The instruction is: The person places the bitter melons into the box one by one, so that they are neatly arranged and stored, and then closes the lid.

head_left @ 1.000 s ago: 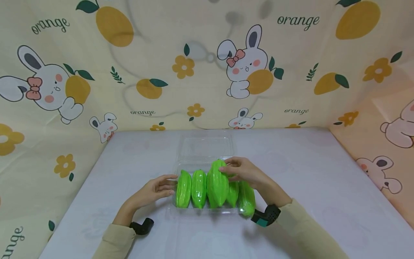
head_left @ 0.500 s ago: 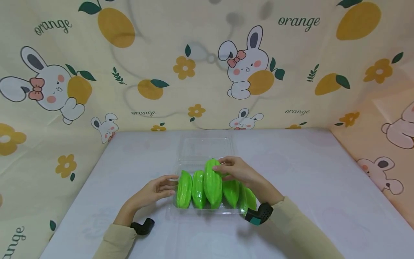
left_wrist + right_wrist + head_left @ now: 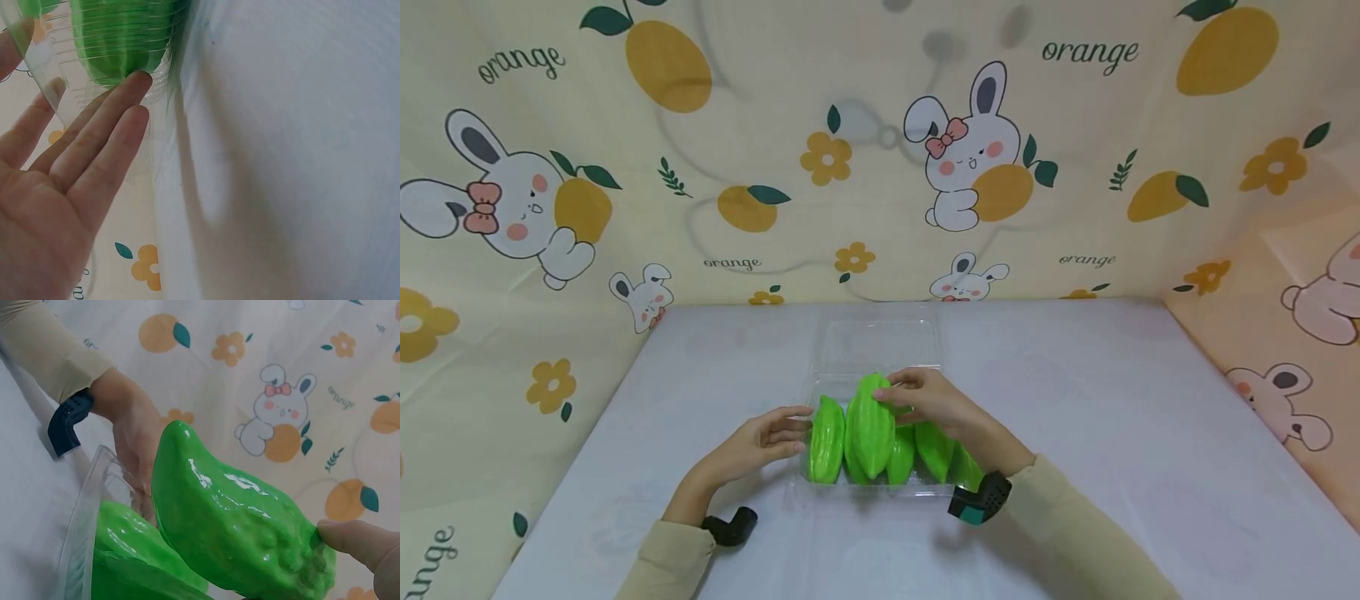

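Observation:
A clear plastic clamshell box [image 3: 917, 490] lies with its lid [image 3: 877, 343] folded back, several glossy green bitter melons [image 3: 826, 442] side by side in it. My right hand [image 3: 942, 410] pinches one bitter melon [image 3: 874, 433] near its far end, raised above the others and hiding part of the row. The right wrist view shows this held melon [image 3: 231, 519] tilted, its skin bumpy near the thumb [image 3: 356, 540]. At the box's left wall, my left hand [image 3: 758, 440] has its fingers extended; in the left wrist view the fingertips [image 3: 139, 80] rest against the clear ribbed side.
A white table [image 3: 1075, 367] spreads around the box. Behind and at the sides hangs a cream cloth [image 3: 880, 217] printed with rabbits and oranges. Black devices sit on the left wrist [image 3: 732, 527] and right wrist [image 3: 981, 498].
My right hand has moved left over the box with the held bitter melon, uncovering melons on the right and now overlapping the one second from the left. The left hand stays put.

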Available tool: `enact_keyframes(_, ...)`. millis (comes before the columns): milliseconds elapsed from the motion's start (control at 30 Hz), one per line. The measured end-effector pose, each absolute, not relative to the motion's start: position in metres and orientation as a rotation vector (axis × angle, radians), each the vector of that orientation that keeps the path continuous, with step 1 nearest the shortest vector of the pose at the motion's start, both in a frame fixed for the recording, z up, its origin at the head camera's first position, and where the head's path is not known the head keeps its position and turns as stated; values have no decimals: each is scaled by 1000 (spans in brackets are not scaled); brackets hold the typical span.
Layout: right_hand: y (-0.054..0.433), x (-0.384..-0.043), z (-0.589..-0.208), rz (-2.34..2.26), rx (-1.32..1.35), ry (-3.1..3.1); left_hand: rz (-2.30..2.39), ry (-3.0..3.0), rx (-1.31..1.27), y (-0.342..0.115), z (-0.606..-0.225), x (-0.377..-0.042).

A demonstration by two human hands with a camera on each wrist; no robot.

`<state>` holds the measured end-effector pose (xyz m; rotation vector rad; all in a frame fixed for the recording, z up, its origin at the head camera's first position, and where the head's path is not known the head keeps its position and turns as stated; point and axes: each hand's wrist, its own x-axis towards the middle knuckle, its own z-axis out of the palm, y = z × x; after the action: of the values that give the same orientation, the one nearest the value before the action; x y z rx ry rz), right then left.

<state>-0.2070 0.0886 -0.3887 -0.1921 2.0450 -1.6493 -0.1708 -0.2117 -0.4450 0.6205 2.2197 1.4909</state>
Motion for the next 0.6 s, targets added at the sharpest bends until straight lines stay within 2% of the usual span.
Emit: enact_keyframes(600, 65, -208, -396, -1679, -188, 2020, 1483, 2219, 621, -211, -443, -170)
